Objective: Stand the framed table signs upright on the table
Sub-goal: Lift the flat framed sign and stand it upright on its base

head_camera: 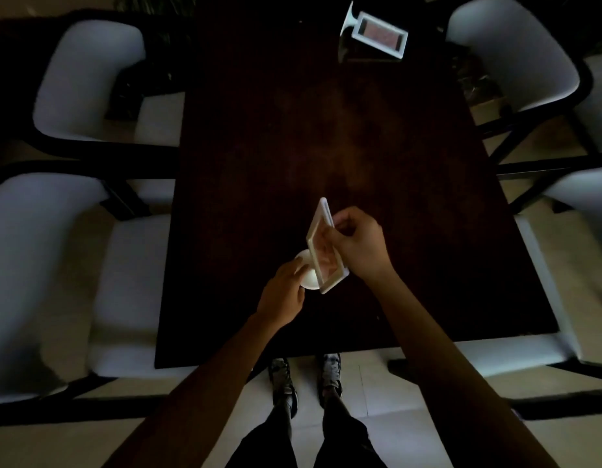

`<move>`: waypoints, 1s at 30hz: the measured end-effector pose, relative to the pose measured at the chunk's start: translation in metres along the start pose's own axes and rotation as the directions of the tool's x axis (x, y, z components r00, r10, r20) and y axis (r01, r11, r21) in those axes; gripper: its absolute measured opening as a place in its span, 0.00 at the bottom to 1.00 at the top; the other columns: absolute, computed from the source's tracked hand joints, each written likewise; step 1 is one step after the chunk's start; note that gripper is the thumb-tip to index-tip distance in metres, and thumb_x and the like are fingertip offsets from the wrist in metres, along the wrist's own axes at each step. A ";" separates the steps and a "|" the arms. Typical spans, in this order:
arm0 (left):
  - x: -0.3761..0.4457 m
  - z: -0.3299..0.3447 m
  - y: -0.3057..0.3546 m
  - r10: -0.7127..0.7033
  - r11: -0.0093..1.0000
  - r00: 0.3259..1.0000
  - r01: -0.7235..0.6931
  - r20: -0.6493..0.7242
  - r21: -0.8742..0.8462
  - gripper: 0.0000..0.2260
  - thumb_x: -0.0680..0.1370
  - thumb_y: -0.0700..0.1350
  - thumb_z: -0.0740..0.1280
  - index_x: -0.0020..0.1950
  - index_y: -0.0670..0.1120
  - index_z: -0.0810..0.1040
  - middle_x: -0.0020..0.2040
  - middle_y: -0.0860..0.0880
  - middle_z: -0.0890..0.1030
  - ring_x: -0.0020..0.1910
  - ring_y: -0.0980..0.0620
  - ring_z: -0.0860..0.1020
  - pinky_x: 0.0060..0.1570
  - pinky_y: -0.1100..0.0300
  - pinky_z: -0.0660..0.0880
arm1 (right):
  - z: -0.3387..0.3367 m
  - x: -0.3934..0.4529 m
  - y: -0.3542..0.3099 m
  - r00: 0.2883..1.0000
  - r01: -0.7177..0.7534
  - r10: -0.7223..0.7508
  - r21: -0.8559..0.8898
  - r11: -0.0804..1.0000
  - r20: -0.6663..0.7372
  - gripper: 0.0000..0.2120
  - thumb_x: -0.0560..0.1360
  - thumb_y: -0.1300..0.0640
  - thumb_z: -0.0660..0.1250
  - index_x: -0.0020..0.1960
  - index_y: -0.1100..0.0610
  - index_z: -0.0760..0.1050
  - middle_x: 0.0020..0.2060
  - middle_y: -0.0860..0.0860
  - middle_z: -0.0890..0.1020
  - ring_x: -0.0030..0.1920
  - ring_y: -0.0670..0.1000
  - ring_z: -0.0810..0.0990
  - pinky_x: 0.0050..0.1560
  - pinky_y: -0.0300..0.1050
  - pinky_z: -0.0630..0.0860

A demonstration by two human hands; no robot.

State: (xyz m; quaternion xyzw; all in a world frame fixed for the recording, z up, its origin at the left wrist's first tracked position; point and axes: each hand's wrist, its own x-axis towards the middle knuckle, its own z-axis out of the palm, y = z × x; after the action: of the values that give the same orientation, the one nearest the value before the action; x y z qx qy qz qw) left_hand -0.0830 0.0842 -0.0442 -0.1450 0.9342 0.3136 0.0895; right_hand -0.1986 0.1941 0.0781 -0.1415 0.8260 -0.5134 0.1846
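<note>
We have the near framed sign (326,246) in both hands, over the table (326,130) not far in from its near edge, about midway between the left and right edges. Right hand (358,243) is closed on the frame's upper long edge, fingers curled over it. Left hand (286,292) has its fingers pinched around the round white base (308,273). Whether the base already touches the tabletop we cannot tell; light is poor.

Risks, as we judge them:
- Frame sits tilted, not plumb. Letting go with the right hand too soon could tip it flat.
- Base looks small for the panel; if it lands on its rim instead of flat, the sign may roll or topple.
- Near edge is close; a fall towards us could go off the table.

Second sign (375,37) lies on its side near the far edge, towards the far right corner, foot pointing left. It is not yet stood up.

Around: four pale chairs (90,79), two along each long side, tucked close. Tabletop between the signs is bare, so nothing blocks placement. The far sign is a long reach from the near edge, and the chairs crowd the sides.
</note>
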 end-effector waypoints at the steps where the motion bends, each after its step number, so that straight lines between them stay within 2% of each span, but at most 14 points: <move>1: 0.002 0.004 0.001 0.006 1.000 1.000 -0.007 0.004 0.010 0.24 0.75 0.38 0.64 0.71 0.45 0.65 0.73 0.45 0.67 0.72 0.45 0.64 0.67 0.52 0.69 | 0.001 -0.001 0.002 1.000 -0.010 0.010 0.041 0.999 0.013 0.05 0.71 0.57 0.71 0.43 0.52 0.75 0.34 0.44 0.79 0.33 0.36 0.79 0.32 0.30 0.75; 4: 0.004 0.012 0.000 0.005 1.000 1.000 -0.005 -0.004 0.026 0.27 0.76 0.39 0.64 0.73 0.42 0.60 0.74 0.43 0.64 0.75 0.47 0.59 0.72 0.53 0.63 | 0.010 -0.007 0.007 0.997 -0.058 0.050 0.159 0.986 0.052 0.08 0.72 0.54 0.71 0.47 0.54 0.75 0.37 0.57 0.82 0.37 0.54 0.83 0.37 0.50 0.80; 5: 0.004 0.015 -0.001 0.010 0.999 1.000 -0.010 -0.002 0.034 0.27 0.76 0.40 0.64 0.73 0.42 0.60 0.74 0.43 0.64 0.75 0.47 0.59 0.72 0.52 0.63 | 0.012 -0.008 0.010 0.997 -0.068 0.058 0.195 0.978 0.059 0.09 0.72 0.53 0.71 0.48 0.54 0.75 0.38 0.60 0.82 0.38 0.58 0.82 0.37 0.52 0.79; 8: 0.002 0.020 -0.005 0.022 0.998 1.000 -0.022 -0.002 0.063 0.28 0.77 0.43 0.64 0.74 0.44 0.58 0.76 0.45 0.62 0.75 0.49 0.57 0.71 0.52 0.63 | 0.019 -0.007 0.025 0.999 -0.049 0.043 0.298 0.953 0.026 0.05 0.73 0.51 0.68 0.46 0.52 0.77 0.38 0.53 0.82 0.38 0.51 0.82 0.39 0.48 0.78; 10: 0.001 0.026 -0.006 0.016 0.997 1.000 -0.016 -0.007 0.081 0.28 0.77 0.45 0.64 0.75 0.45 0.57 0.77 0.46 0.59 0.76 0.50 0.55 0.72 0.51 0.61 | 0.024 -0.009 0.040 0.996 -0.045 0.067 0.305 0.951 -0.061 0.05 0.75 0.51 0.64 0.45 0.51 0.77 0.39 0.49 0.82 0.40 0.49 0.82 0.41 0.47 0.78; 11: 0.000 0.029 -0.006 0.006 0.996 1.000 -0.006 -0.008 0.090 0.28 0.78 0.45 0.63 0.75 0.45 0.56 0.77 0.47 0.58 0.77 0.50 0.53 0.72 0.50 0.60 | 0.027 -0.010 0.051 0.991 -0.048 0.077 0.250 0.967 -0.108 0.06 0.76 0.52 0.62 0.47 0.51 0.77 0.41 0.49 0.82 0.42 0.50 0.82 0.43 0.48 0.79; 13: -0.001 0.032 -0.005 -0.013 0.993 1.000 0.014 -0.007 0.118 0.27 0.78 0.45 0.61 0.75 0.46 0.55 0.78 0.48 0.56 0.77 0.51 0.51 0.73 0.48 0.59 | 0.031 -0.015 0.076 0.990 -0.035 0.031 -0.029 0.999 -0.135 0.09 0.77 0.56 0.61 0.55 0.54 0.76 0.50 0.52 0.82 0.51 0.53 0.81 0.49 0.48 0.78; 15: -0.001 0.037 -0.005 -0.032 0.990 0.999 0.034 -0.017 0.137 0.27 0.79 0.46 0.59 0.75 0.47 0.53 0.78 0.49 0.55 0.77 0.51 0.49 0.73 0.48 0.59 | 0.037 -0.019 0.103 1.000 -0.026 0.025 -0.309 0.951 -0.007 0.17 0.77 0.58 0.61 0.65 0.57 0.69 0.63 0.55 0.76 0.64 0.55 0.73 0.59 0.45 0.72; 17: 0.000 0.041 -0.003 -0.037 0.990 0.999 0.042 -0.038 0.136 0.27 0.79 0.47 0.59 0.76 0.47 0.53 0.78 0.48 0.55 0.77 0.51 0.50 0.73 0.48 0.59 | 0.044 -0.021 0.124 0.984 0.007 0.072 -0.436 0.900 0.164 0.24 0.77 0.59 0.60 0.72 0.57 0.61 0.73 0.54 0.65 0.75 0.53 0.59 0.70 0.48 0.62; 18: 0.000 0.043 -0.002 -0.036 0.991 0.998 0.041 -0.044 0.130 0.27 0.79 0.47 0.58 0.76 0.47 0.52 0.78 0.48 0.55 0.77 0.51 0.50 0.73 0.48 0.59 | 0.047 -0.023 0.132 0.970 0.036 0.085 -0.482 0.875 0.226 0.26 0.78 0.58 0.59 0.74 0.56 0.57 0.76 0.53 0.59 0.76 0.52 0.52 0.74 0.49 0.56; 20: 0.000 0.045 0.001 -0.041 0.993 0.998 0.047 -0.055 0.107 0.27 0.79 0.48 0.59 0.76 0.47 0.52 0.78 0.48 0.55 0.77 0.51 0.51 0.73 0.49 0.60 | 0.049 -0.023 0.143 0.952 0.085 0.091 -0.539 0.838 0.292 0.28 0.79 0.58 0.57 0.75 0.54 0.51 0.77 0.52 0.53 0.77 0.51 0.43 0.77 0.51 0.46; 23: 0.005 0.046 0.011 -0.041 0.997 0.996 0.045 -0.080 0.061 0.27 0.79 0.46 0.61 0.75 0.45 0.55 0.77 0.46 0.57 0.77 0.49 0.53 0.73 0.46 0.60 | 0.046 -0.019 0.154 0.953 0.133 0.062 -0.595 0.792 0.295 0.30 0.78 0.56 0.57 0.76 0.54 0.48 0.78 0.52 0.49 0.76 0.52 0.39 0.75 0.51 0.40; 27: 0.016 0.049 0.028 -0.007 1.000 0.985 0.011 -0.172 0.019 0.27 0.75 0.42 0.68 0.72 0.42 0.64 0.73 0.42 0.67 0.73 0.44 0.62 0.68 0.39 0.67 | 0.038 -0.012 0.165 0.970 0.134 0.040 -0.663 0.737 0.240 0.31 0.79 0.55 0.57 0.76 0.54 0.45 0.78 0.52 0.48 0.74 0.50 0.36 0.75 0.51 0.38; 30: 0.026 0.057 0.042 -0.002 1.000 0.978 0.005 -0.207 0.014 0.27 0.73 0.42 0.71 0.70 0.42 0.67 0.71 0.42 0.70 0.72 0.43 0.66 0.66 0.37 0.68 | 0.029 -0.007 0.171 0.976 0.124 0.045 -0.713 0.690 0.213 0.30 0.80 0.55 0.56 0.76 0.54 0.46 0.78 0.52 0.49 0.76 0.51 0.38 0.76 0.53 0.40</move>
State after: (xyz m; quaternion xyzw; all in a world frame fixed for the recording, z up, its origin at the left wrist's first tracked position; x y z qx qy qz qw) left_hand -0.1167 0.1454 -0.0721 -0.1779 0.9404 0.2899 -0.0068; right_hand -0.1867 0.2483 -0.0862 -0.2746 0.9331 -0.1331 0.1904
